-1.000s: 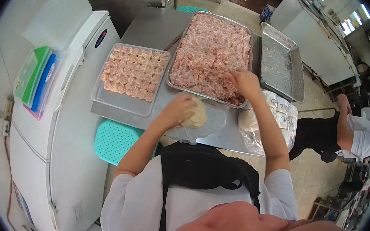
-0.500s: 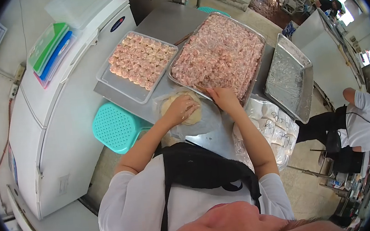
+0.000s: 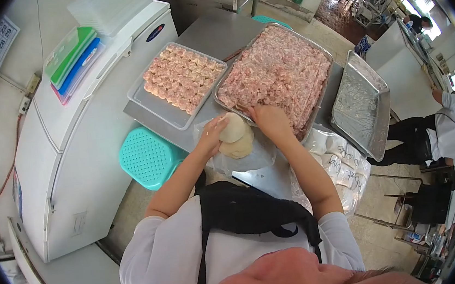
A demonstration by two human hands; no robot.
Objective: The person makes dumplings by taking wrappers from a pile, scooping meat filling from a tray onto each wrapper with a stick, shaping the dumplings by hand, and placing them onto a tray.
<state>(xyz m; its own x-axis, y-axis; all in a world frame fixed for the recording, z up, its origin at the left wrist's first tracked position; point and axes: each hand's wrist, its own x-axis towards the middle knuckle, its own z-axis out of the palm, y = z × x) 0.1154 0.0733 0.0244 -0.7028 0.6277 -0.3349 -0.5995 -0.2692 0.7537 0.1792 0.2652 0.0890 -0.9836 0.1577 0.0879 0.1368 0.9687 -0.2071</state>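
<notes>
My left hand [image 3: 212, 136] holds a round, pale dough wrapper [image 3: 234, 129] by its left edge. Below it, more dough wrappers [image 3: 239, 149] lie stacked on a clear plastic sheet [image 3: 264, 156]. At the near edge of a large metal tray [image 3: 217, 95] heaped with ground meat [image 3: 277, 66], my right hand [image 3: 268, 120] is closed, its fingertips in the meat. Whatever those fingers grip is hidden. To the left, a clear plastic tray [image 3: 150, 106] carries rows of filled dumplings [image 3: 183, 75].
A metal pan [image 3: 359, 113] with meat residue sits on the right, beside bagged white packages [image 3: 337, 167] with handwriting. A turquoise stool [image 3: 147, 158] stands left of the metal table [image 3: 208, 31], near a white freezer [image 3: 83, 156]. Another person [image 3: 445, 126] is at the far right.
My left hand has lifted a wrapper off the stack and tilted it up toward the meat tray. My right hand has moved slightly and its fingers now press into the meat's near edge.
</notes>
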